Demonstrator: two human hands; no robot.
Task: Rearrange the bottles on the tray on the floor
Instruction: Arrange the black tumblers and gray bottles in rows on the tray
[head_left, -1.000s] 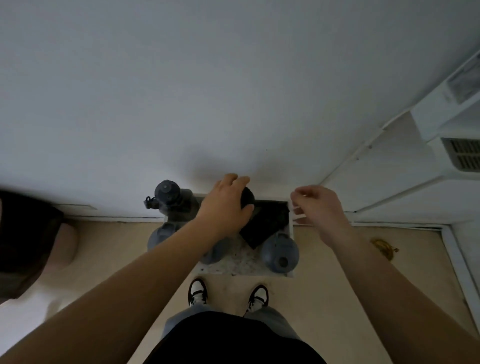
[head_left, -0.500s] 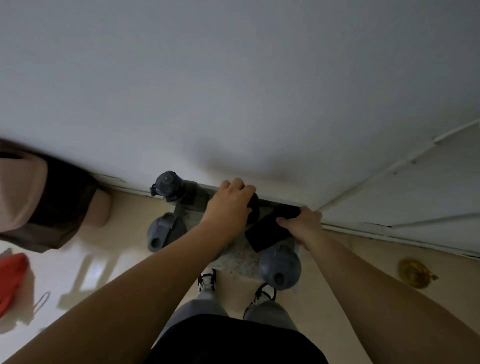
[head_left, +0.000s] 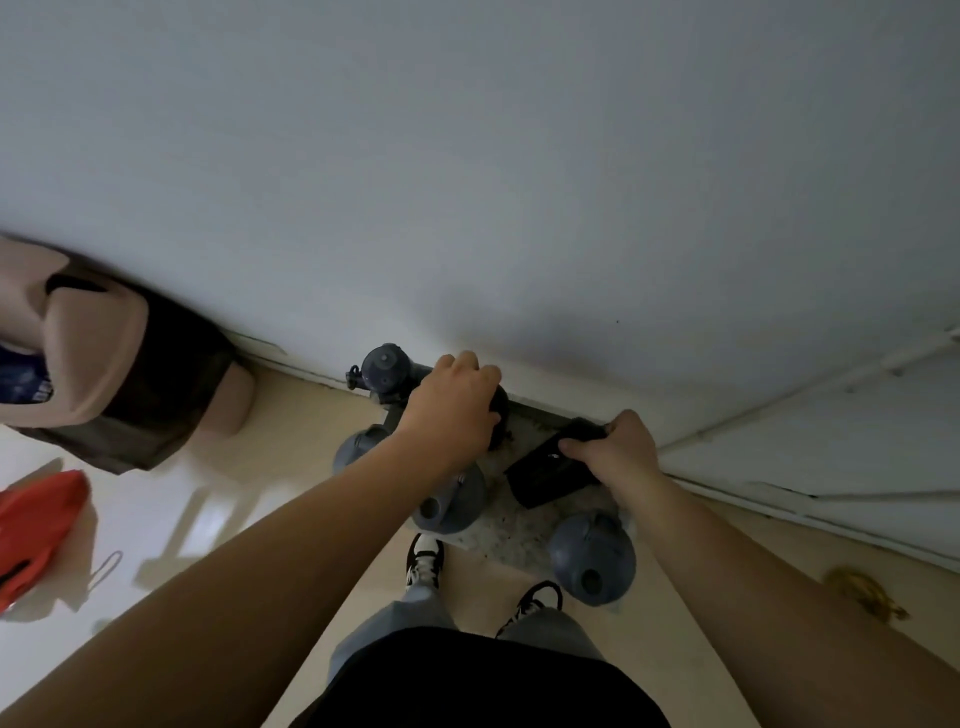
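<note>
Standing over the tray (head_left: 511, 538), which lies on the floor against the wall (head_left: 467, 156), a person reaches down with both arms. At far left, clear of the tray, are a red bag (head_left: 36, 525) and a brown-and-pink object (head_left: 119, 364) of uncertain kind. Four grey bottles stand upright: a back bottle (head_left: 384, 366) at the wall, a left bottle (head_left: 358, 449) at the tray's left edge, a middle bottle (head_left: 449, 501) partly under the left forearm, and a front bottle (head_left: 592, 558) at the near right corner. The left hand (head_left: 452, 408) is cupped from above over a dark bottle top (head_left: 500, 402) at the back of the tray, fingers curled round it; the wrist is bent down and the forearm runs diagonally from lower left. The right hand (head_left: 615, 449) has its fingers closed on the far end of a black bottle (head_left: 550, 470), which is tilted or lying, its near end toward the tray's centre; which of the two cannot be told. The bottles look rigid and smooth, probably plastic or metal; their fill, and so their weight, cannot be judged. A grasp round the cap or neck suits the upright ones. The black bottle, taken at one end, may swing or slip, so a hold nearer its middle looks safer.
</note>
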